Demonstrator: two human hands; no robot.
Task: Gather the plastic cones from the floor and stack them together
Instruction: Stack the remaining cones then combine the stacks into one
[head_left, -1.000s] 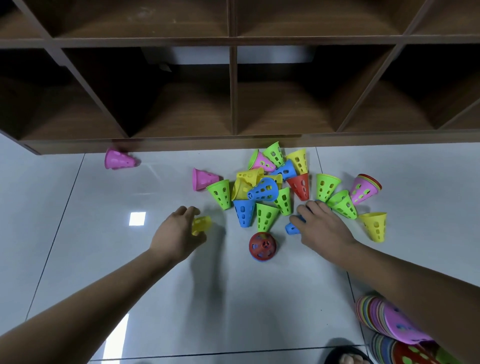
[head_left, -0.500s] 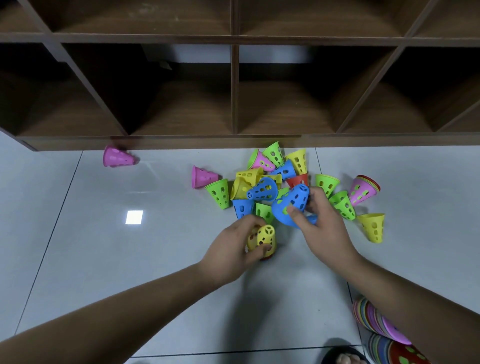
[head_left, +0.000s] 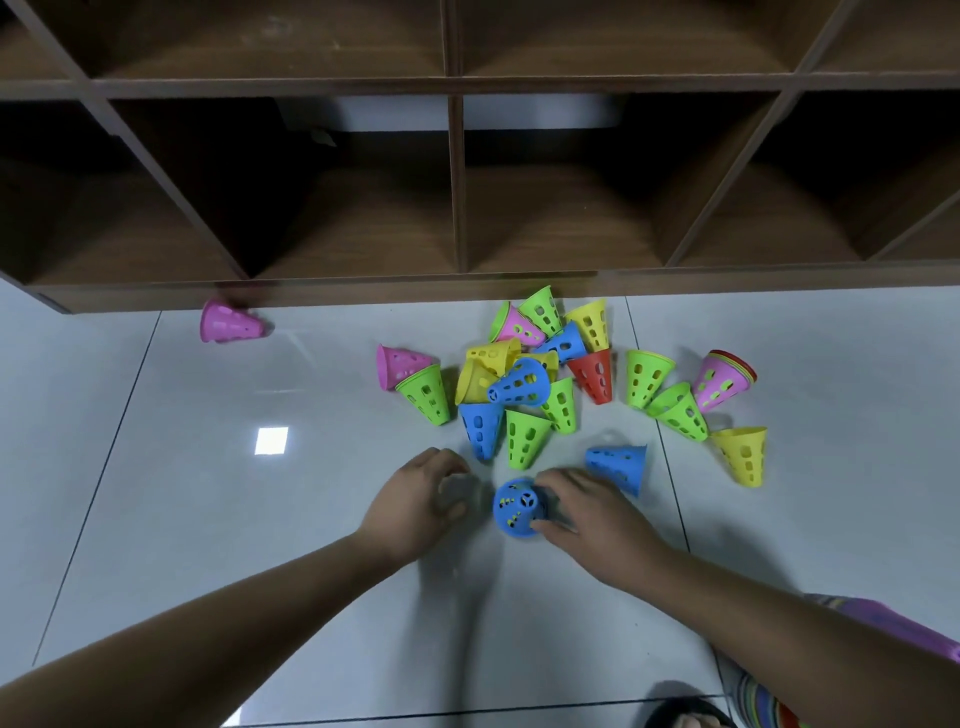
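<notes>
Your right grip (head_left: 587, 514) is closed round the blue cone (head_left: 517, 506), with the thumb on its near side and the fingers over its far side. That cone stands with its long axis close to upright. The narrow closed end points up toward you and the wide mouth faces down at the floor (head_left: 208, 519). Yellow shows through its side holes. You cannot tell from here whether its rim touches the tiles. The cone sits at the left edge of your right grip, in the gap between your two hands.

Your left grip (head_left: 415, 499) is just beside the cone on its left and apart from it, with the fingers loosely curved and holding nothing.

A second blue cone (head_left: 618, 465) lies on its side just beyond your right grip, its narrow end pointing left and its mouth to the right. Farther out, in front of both hands, is the pile of cones (head_left: 519, 374). They are green, yellow, blue, pink and red, tipped every way and leaning on one another. A few more are strewn to its right. One pink cone (head_left: 228, 323) lies alone well off to the left against the base of the shelf unit (head_left: 452, 208), with its narrow end pointing right.

The floor is pale grey glossy tile with thin dark joints, and a square of light (head_left: 271, 440) is mirrored in it near your left grip. The shelf unit is dark brown wood with open square compartments, and it runs across the whole far side.
</notes>
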